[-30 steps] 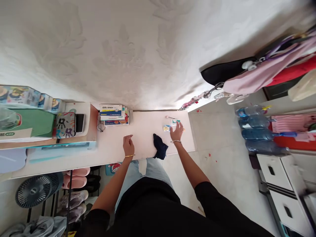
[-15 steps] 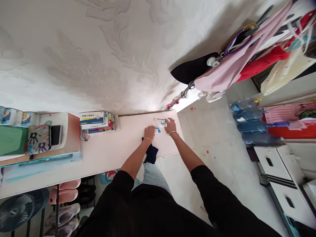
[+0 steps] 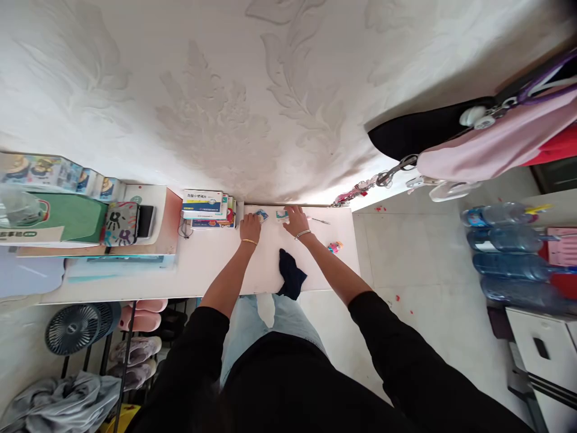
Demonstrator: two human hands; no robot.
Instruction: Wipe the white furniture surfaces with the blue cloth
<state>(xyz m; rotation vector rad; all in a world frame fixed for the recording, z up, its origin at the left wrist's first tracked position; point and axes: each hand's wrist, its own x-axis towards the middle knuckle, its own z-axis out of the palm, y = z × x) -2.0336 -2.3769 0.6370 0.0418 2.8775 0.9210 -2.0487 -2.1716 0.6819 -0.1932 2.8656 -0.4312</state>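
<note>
On the narrow pale table, my left hand (image 3: 250,228) has its fingers closed at a small blue packet (image 3: 261,214), whose right part sticks out past the fingertips. My right hand (image 3: 296,222) pinches a small white-and-green packet (image 3: 282,215) at its right end, close to the wall. A short gap separates the two packets. Right of my right hand lies a thin stick-like utensil (image 3: 321,221); its left end is hidden by the hand. Nearer to me, a crumpled dark navy cloth (image 3: 291,275) rests by the table's front edge. A small multicoloured object (image 3: 335,246) sits beside my right forearm.
Stacked medicine boxes (image 3: 208,209) stand left of my left hand, against the wall. Farther left is a raised shelf with a green box (image 3: 76,216) and a phone (image 3: 146,221). Bags and a black cap (image 3: 428,129) hang at right. Large water bottles (image 3: 509,237) line the floor.
Both hands have moved left along the table, each with its packet, towards the medicine boxes. The multicoloured object now shows beside my right forearm. The view has shifted too.
</note>
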